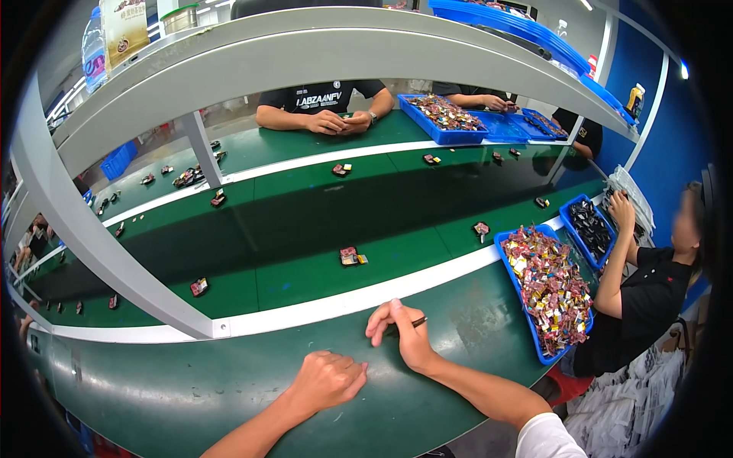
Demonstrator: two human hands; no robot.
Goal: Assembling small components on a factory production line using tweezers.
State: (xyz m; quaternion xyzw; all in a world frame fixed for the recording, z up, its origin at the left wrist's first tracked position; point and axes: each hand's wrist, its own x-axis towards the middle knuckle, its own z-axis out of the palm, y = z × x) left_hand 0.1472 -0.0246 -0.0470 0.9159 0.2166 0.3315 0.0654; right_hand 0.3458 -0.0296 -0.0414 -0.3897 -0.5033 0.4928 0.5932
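My right hand [406, 337] is raised over the green worktable [252, 374], closed around a thin, dark, pen-like stick [419, 322]. Only a short end of the stick pokes out beside the thumb. To its lower left, my left hand [330, 379] rests near the tabletop with curled fingers; whatever it may hold is hidden. Past the white rail, nearest my hands, a small dark-and-red part with a yellow tag [351, 256] lies on the green conveyor belt [298, 286].
A blue tray [500, 246] heaped with small red, tagged parts stands on my right. Beyond it is a blue bin of black pieces [589, 229], beside a seated co-worker [649, 282]. A grey shelf frame [366, 49] spans overhead. Across the belt sits another person [324, 107].
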